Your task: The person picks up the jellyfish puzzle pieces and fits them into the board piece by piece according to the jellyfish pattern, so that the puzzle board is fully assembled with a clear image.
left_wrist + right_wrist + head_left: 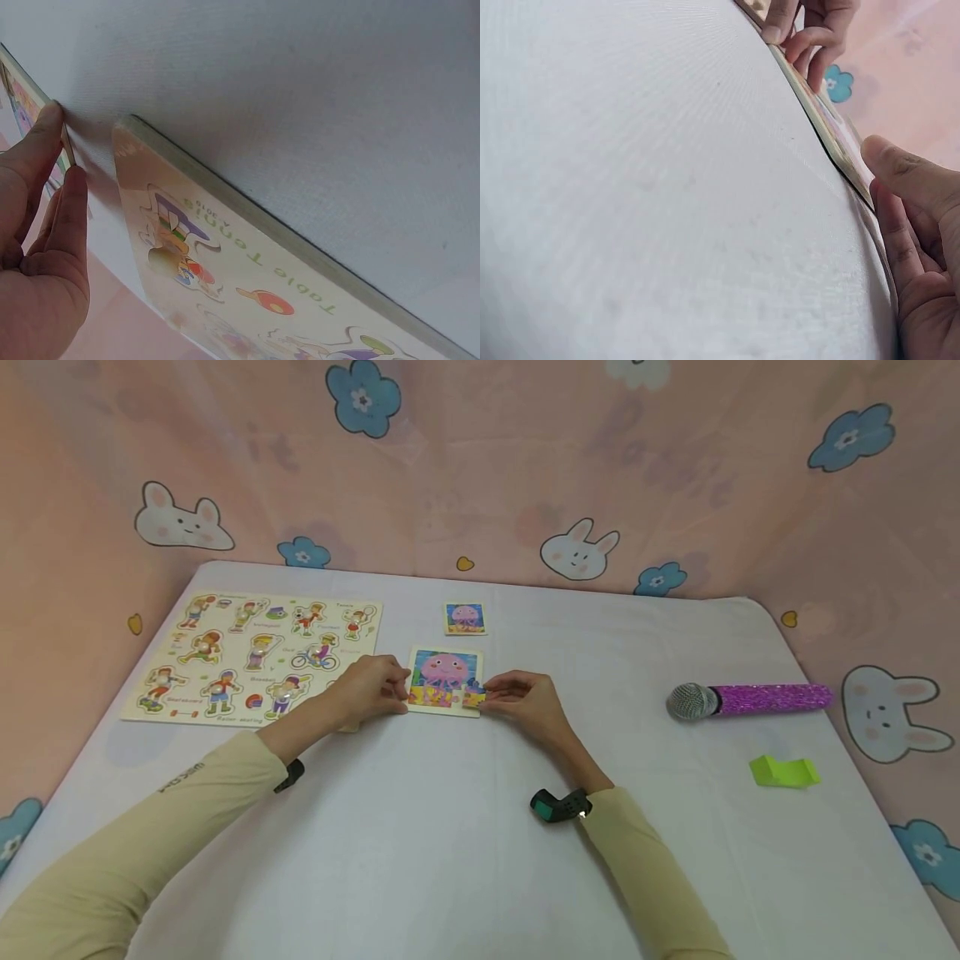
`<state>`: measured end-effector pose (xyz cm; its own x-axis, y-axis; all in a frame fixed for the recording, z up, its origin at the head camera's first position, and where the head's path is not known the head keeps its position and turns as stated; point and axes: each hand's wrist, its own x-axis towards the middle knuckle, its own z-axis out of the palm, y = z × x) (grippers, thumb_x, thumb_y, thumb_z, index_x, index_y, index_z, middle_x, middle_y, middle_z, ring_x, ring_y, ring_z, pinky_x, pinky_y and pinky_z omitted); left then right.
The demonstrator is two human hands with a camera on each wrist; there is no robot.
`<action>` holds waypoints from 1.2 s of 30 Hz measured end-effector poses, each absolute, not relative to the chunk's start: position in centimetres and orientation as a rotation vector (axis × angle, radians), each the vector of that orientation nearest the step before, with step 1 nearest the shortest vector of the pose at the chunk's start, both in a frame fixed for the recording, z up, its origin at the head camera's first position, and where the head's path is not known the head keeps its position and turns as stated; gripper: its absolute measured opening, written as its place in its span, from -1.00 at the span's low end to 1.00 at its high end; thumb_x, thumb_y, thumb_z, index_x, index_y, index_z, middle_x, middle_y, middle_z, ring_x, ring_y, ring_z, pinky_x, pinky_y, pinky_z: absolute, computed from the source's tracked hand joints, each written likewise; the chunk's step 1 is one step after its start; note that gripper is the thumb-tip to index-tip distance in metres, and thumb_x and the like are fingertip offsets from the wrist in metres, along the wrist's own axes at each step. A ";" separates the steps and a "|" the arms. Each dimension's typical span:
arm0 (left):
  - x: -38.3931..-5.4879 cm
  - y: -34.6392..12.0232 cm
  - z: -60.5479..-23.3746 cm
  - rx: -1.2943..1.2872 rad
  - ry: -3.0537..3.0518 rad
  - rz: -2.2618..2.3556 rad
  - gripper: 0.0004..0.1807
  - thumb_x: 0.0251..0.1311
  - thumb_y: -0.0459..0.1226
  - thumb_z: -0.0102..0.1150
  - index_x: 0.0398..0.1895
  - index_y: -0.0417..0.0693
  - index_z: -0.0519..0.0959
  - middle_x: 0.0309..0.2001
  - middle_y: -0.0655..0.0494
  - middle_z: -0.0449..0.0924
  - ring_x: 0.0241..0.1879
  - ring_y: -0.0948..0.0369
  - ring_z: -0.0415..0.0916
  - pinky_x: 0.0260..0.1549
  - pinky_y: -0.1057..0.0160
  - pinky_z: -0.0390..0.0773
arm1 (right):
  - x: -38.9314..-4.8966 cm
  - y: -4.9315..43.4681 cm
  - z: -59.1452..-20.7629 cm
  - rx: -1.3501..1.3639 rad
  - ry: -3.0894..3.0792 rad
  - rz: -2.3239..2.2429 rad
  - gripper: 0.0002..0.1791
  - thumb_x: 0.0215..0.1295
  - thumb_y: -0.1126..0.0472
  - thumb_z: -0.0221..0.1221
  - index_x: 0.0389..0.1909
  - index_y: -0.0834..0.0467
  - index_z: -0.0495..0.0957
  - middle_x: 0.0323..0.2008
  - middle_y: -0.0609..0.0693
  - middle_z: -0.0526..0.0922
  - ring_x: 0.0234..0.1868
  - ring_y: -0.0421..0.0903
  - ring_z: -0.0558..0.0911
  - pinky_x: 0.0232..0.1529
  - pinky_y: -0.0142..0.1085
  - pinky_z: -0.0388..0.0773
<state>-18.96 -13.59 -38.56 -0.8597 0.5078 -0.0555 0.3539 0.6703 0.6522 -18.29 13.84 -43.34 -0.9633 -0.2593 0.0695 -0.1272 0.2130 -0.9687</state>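
Observation:
A small square jigsaw puzzle board (444, 664) with a pink sea creature on blue lies in front of me. My left hand (372, 687) holds its left edge, with thumb and fingertips at the rim. At the lower right corner my right hand (525, 697) pinches a blue and yellow puzzle piece (473, 696). This piece overlaps the picture, and a pale gap shows just left of it. In the right wrist view, the right thumb (885, 154) is right at the board's corner; the piece itself is hidden there.
Behind the puzzle lies a small card (465, 618) with the same picture. A large wooden sports puzzle (247, 660) lies at the left, partly under my left forearm in view. At the right are a purple glitter microphone (772, 700) and a folded green paper (784, 772).

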 end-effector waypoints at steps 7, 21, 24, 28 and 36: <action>-18.9 -13.6 -38.6 0.693 2.646 0.984 -0.90 -0.03 -0.45 0.41 -0.51 -0.21 0.63 -0.05 -0.15 0.59 0.13 -0.04 0.48 -0.12 0.13 0.54 | -18.4 13.0 -43.3 -0.405 2.445 -1.787 -0.69 -0.03 0.40 0.42 -0.22 0.37 0.63 -0.27 0.20 0.68 -0.35 -0.10 0.67 -0.25 -0.39 0.61; -18.9 -13.7 -38.6 0.712 2.663 0.952 -0.89 -0.03 -0.43 0.42 -0.52 -0.19 0.63 -0.05 -0.15 0.59 0.10 -0.04 0.50 -0.10 0.11 0.55 | -18.3 12.1 -43.1 -0.495 2.588 -1.628 -0.73 -0.05 0.36 0.45 -0.28 0.30 0.66 -0.41 0.08 0.69 -0.46 -0.15 0.58 -0.40 -0.46 0.53; -18.9 -13.7 -38.7 0.723 2.668 0.952 -0.88 -0.04 -0.43 0.42 -0.53 -0.19 0.62 -0.06 -0.16 0.59 0.10 -0.05 0.50 -0.09 0.11 0.55 | -18.4 12.1 -43.0 -0.518 2.580 -1.614 -0.73 -0.04 0.36 0.44 -0.27 0.31 0.66 -0.42 0.10 0.68 -0.46 -0.13 0.58 -0.41 -0.45 0.52; -18.9 -13.7 -38.7 0.737 2.667 0.955 -0.89 -0.03 -0.43 0.42 -0.53 -0.19 0.63 -0.06 -0.16 0.59 0.09 -0.05 0.51 -0.09 0.11 0.55 | -18.4 12.1 -42.8 -0.521 2.580 -1.603 -0.73 -0.02 0.36 0.43 -0.25 0.29 0.66 -0.44 0.08 0.66 -0.46 -0.13 0.57 -0.42 -0.45 0.50; -18.9 -13.8 -38.6 0.731 2.661 0.958 -0.88 -0.03 -0.42 0.42 -0.53 -0.18 0.62 -0.08 -0.13 0.59 0.10 -0.04 0.50 -0.12 0.11 0.54 | -18.3 11.5 -42.5 -0.578 2.647 -1.529 -0.81 0.04 0.32 0.41 -0.30 0.23 0.67 -0.45 0.01 0.66 -0.46 -0.14 0.53 -0.41 -0.43 0.45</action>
